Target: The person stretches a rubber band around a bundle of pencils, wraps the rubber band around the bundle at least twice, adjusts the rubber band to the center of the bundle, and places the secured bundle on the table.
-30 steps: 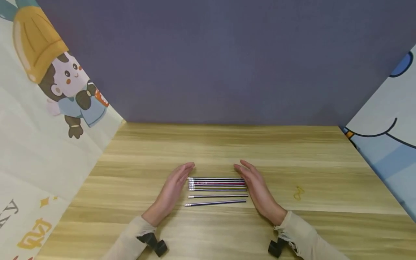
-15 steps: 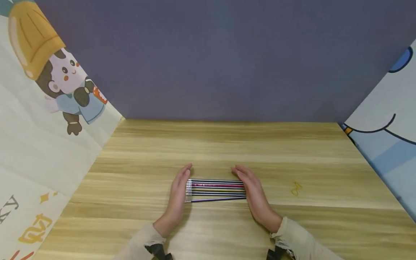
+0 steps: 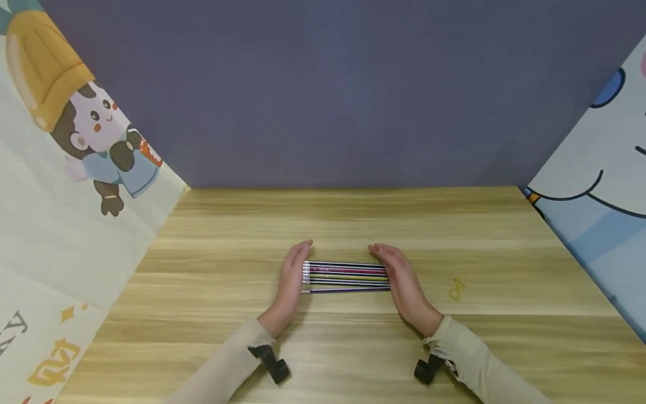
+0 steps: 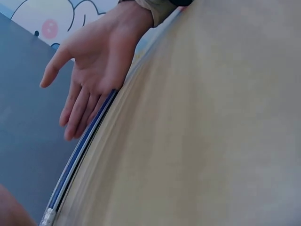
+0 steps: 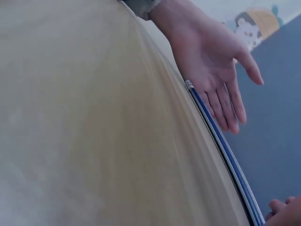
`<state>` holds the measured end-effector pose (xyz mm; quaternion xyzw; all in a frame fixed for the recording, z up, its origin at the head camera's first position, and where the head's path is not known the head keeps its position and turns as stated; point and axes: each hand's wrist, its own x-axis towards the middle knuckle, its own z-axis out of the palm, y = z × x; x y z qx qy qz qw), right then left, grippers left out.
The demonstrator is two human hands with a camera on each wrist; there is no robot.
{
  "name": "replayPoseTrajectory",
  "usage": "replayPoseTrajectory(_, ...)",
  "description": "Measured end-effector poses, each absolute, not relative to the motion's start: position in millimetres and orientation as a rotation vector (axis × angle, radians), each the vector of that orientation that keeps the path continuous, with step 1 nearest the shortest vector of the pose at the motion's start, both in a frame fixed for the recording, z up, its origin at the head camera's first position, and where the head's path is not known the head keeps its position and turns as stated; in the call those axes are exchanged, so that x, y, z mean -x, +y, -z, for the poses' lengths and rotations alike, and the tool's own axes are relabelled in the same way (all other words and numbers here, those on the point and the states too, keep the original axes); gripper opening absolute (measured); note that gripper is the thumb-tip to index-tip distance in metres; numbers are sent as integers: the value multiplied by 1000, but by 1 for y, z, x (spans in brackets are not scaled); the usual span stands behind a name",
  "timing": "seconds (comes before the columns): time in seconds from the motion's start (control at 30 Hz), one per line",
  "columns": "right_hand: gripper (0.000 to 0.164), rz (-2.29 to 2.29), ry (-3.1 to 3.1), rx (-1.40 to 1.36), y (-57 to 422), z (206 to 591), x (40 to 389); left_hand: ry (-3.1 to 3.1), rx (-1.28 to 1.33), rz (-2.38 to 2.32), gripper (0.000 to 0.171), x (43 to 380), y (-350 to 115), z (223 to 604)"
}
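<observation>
Several striped pencils [image 3: 348,275] lie side by side on the wooden table, silver ferrule ends to the left. The front pencil [image 3: 350,290] slants slightly apart from the row at its left end. My left hand [image 3: 290,283] stands on edge at the ferrule ends, fingers straight. Across from it, my right hand [image 3: 404,286] stands on edge against the other ends, its fingers extended. The right hand's palm [image 4: 96,61] faces the pencils in the left wrist view; the left palm [image 5: 207,54] shows in the right wrist view. The hands hide the pencil tips.
A yellow rubber band [image 3: 456,288] lies on the table [image 3: 353,219] right of the right hand. A dark panel [image 3: 343,95] rises along the back edge. Printed sheets with cartoon figures hang at the left [image 3: 75,235] and right [image 3: 570,168].
The two separate front pencils have come up against or close to the row. Both hands have closed in on the pencil ends, the left hand moving right.
</observation>
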<state>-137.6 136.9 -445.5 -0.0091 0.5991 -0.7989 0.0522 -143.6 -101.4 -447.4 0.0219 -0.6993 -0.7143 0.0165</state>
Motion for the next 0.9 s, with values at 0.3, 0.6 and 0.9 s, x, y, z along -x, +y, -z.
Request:
replayPoseTrajectory(0.3,53,2388,1856,19,141,445,133,-2317,-51,2072,52,133,-101,447)
replayPoseTrajectory(0.6,48,2394,1919,-13,140,445,127,-2292,-20,2114,53,122,-90,450)
replayPoseTrajectory(0.9,44,2424,1914,-50,136,446,126,-2312,-73,2082,37,142,-112,438)
